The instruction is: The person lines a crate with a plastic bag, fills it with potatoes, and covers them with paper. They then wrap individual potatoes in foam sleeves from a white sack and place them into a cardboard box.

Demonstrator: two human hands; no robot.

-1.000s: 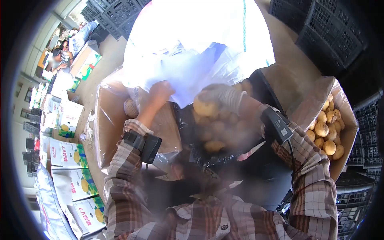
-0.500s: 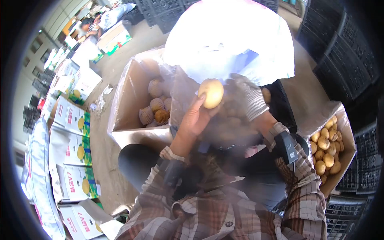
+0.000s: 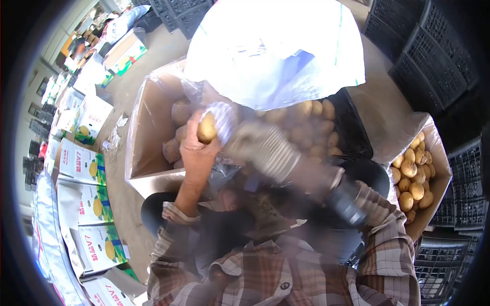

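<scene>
My bare left hand (image 3: 196, 148) is closed around a round yellow melon (image 3: 207, 128), above the lined carton on the left. A white foam net sleeve (image 3: 224, 117) lies against the melon's far right side. Close beside it is my right hand (image 3: 263, 148) in a striped work glove, so smeared by motion that its fingers cannot be made out. Inside the left carton (image 3: 148, 122) sit several melons in foam nets (image 3: 172, 149). Bare melons (image 3: 314, 120) fill a black-lined container to the right of my hands.
A large bright white sheet (image 3: 275, 46) covers the area ahead. To the right stand a carton of melons (image 3: 416, 173) and stacked black crates (image 3: 434, 66). Printed cartons (image 3: 97, 204) line the left side. A person (image 3: 79, 48) is at the far left.
My left hand has moved left with the melon, over the left carton. The foam net now shows against the melon. My gloved right hand has swung left from beside the white sheet.
</scene>
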